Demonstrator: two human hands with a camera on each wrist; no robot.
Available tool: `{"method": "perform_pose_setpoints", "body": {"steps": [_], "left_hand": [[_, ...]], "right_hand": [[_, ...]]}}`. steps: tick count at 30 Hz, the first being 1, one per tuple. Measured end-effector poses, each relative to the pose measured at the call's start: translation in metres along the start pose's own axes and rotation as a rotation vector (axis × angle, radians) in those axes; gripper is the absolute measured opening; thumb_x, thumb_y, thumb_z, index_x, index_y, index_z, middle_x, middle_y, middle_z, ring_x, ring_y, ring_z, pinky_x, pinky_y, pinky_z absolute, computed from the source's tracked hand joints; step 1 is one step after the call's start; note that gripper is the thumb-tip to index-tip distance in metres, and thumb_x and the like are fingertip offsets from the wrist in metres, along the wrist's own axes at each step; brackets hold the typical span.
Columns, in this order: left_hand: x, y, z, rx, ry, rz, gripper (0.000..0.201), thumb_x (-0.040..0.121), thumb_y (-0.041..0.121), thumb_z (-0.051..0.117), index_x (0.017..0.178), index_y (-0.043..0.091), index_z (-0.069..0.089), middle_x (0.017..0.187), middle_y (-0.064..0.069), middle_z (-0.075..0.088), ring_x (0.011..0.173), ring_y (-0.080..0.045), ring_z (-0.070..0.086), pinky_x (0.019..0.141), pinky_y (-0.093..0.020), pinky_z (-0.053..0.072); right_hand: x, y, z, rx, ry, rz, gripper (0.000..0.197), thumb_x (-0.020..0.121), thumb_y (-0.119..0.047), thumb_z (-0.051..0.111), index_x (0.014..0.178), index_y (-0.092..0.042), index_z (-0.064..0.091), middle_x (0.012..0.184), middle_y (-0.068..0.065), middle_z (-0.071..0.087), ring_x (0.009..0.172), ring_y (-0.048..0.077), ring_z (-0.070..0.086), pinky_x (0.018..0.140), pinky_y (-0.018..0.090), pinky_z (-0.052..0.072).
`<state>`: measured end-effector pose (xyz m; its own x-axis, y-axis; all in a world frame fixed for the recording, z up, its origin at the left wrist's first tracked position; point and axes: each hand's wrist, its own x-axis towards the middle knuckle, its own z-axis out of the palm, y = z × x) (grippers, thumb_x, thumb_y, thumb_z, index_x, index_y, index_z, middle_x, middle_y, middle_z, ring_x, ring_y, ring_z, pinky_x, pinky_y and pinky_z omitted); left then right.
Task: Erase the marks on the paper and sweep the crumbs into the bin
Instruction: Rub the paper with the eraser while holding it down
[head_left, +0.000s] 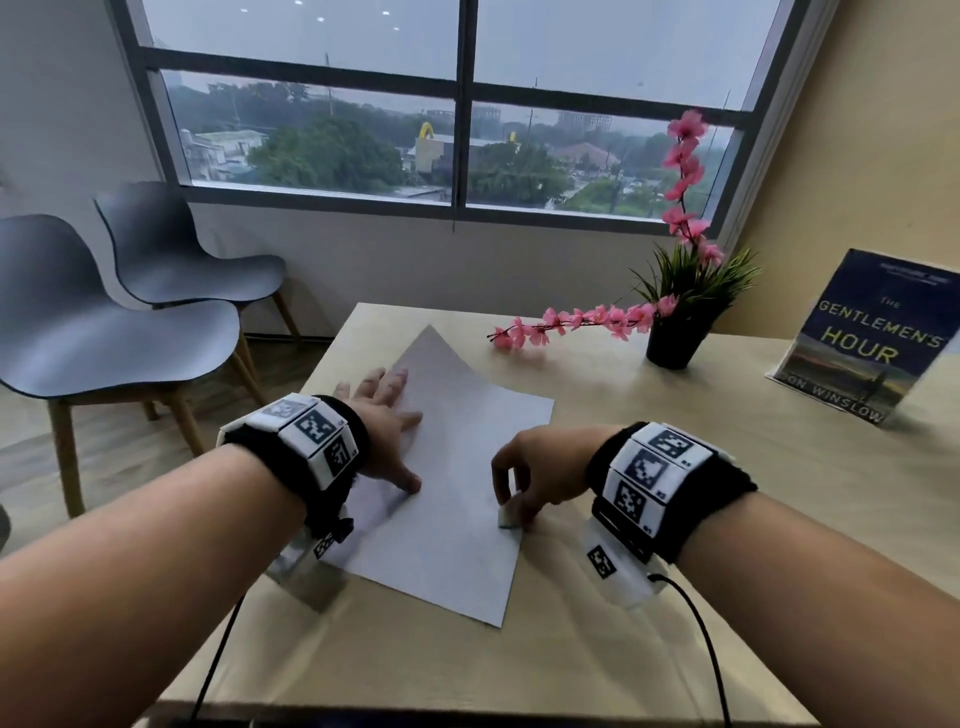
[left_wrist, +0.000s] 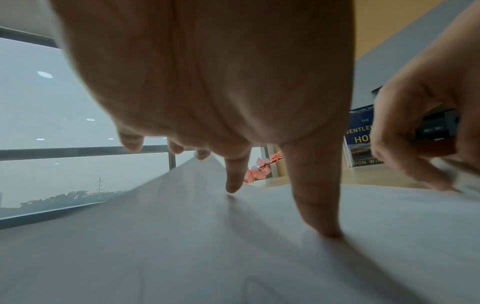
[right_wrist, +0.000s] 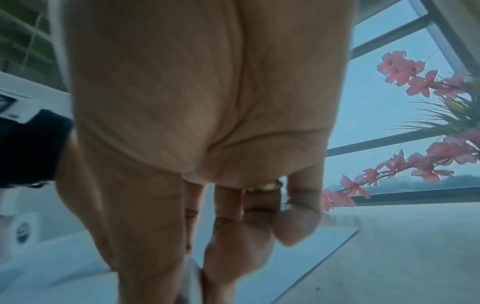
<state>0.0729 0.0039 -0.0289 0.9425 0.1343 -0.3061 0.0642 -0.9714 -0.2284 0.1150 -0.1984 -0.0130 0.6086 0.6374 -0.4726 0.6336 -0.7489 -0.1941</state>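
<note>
Head view: on a pale wooden table, the left hand presses spread, straight fingers on a white paper sheet while the right hand pinches a small white eraser against its right edge. Erasing looks under way; sweeping remains.

Left wrist view: fingertips touch the sheet.

Right wrist view: fingers curl round the blurred eraser. Marks, crumbs and bin cannot be made out.
</note>
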Motion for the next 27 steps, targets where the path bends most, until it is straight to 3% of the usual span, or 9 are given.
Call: {"method": "perform_pose_setpoints", "body": {"steps": [3, 6, 9, 13, 16, 21, 27], "left_hand": [[-0.003, 0.003, 0.002, 0.011, 0.043, 0.039, 0.082, 0.084, 0.057, 0.057, 0.151, 0.037, 0.013, 0.156, -0.006, -0.029, 0.144, -0.030, -0.023, 0.118, -0.053, -0.001], [-0.008, 0.007, 0.002, -0.019, -0.006, 0.137, 0.071, 0.090, 0.047, 0.054, 0.149, 0.041, 0.015, 0.160, -0.001, -0.016, 0.147, -0.026, -0.014, 0.119, -0.051, 0.007], [-0.016, 0.013, 0.001, -0.120, -0.120, 0.228, 0.077, 0.083, 0.059, 0.058, 0.147, 0.046, 0.018, 0.161, 0.003, 0.001, 0.148, -0.021, 0.000, 0.119, -0.047, 0.012], [-0.018, 0.018, 0.001, -0.138, -0.175, 0.233, 0.090, 0.069, 0.069, 0.066, 0.144, 0.052, 0.018, 0.160, 0.009, 0.006, 0.147, -0.021, 0.011, 0.116, -0.048, 0.021], [-0.017, 0.016, 0.002, -0.146, -0.165, 0.228, 0.093, 0.067, 0.069, 0.068, 0.143, 0.051, 0.018, 0.159, 0.009, 0.008, 0.146, -0.021, 0.014, 0.115, -0.049, 0.023], [-0.016, 0.016, 0.003, -0.147, -0.160, 0.223, 0.095, 0.066, 0.069, 0.068, 0.143, 0.050, 0.017, 0.158, 0.009, 0.008, 0.145, -0.022, 0.016, 0.114, -0.049, 0.025], [-0.017, 0.014, 0.006, -0.173, -0.152, 0.239, 0.094, 0.067, 0.068, 0.068, 0.144, 0.050, 0.018, 0.156, 0.012, 0.009, 0.143, -0.020, 0.016, 0.112, -0.047, 0.031]], "right_hand": [[0.008, -0.002, -0.003, -0.038, 0.016, 0.019, 0.026, 0.082, -0.038, 0.074, 0.104, -0.024, 0.067, 0.106, 0.004, 0.071, 0.063, 0.011, 0.056, 0.064, 0.025, 0.047], [0.014, -0.002, -0.006, -0.054, 0.028, 0.023, 0.023, 0.082, -0.038, 0.074, 0.100, -0.026, 0.067, 0.105, 0.006, 0.072, 0.060, 0.010, 0.056, 0.062, 0.023, 0.047], [0.018, -0.004, -0.007, -0.061, 0.038, 0.017, 0.020, 0.083, -0.036, 0.074, 0.098, -0.025, 0.066, 0.105, 0.007, 0.072, 0.059, 0.009, 0.055, 0.060, 0.022, 0.046], [0.017, -0.004, -0.005, -0.048, 0.035, 0.017, 0.017, 0.083, -0.038, 0.073, 0.092, -0.028, 0.062, 0.102, 0.003, 0.072, 0.058, 0.009, 0.055, 0.062, 0.023, 0.046], [0.010, -0.012, -0.001, -0.028, 0.017, -0.006, 0.021, 0.085, -0.041, 0.070, 0.095, -0.025, 0.060, 0.096, 0.000, 0.073, 0.062, 0.008, 0.056, 0.064, 0.024, 0.047], [-0.003, -0.023, 0.011, -0.025, -0.052, -0.105, 0.023, 0.084, -0.042, 0.071, 0.093, -0.023, 0.063, 0.101, -0.003, 0.070, 0.090, 0.015, 0.061, 0.085, 0.034, 0.049], [0.010, -0.016, 0.001, -0.082, 0.058, -0.028, 0.026, 0.084, -0.039, 0.071, 0.097, -0.018, 0.064, 0.095, -0.002, 0.070, 0.085, 0.014, 0.057, 0.079, 0.031, 0.048]]}}
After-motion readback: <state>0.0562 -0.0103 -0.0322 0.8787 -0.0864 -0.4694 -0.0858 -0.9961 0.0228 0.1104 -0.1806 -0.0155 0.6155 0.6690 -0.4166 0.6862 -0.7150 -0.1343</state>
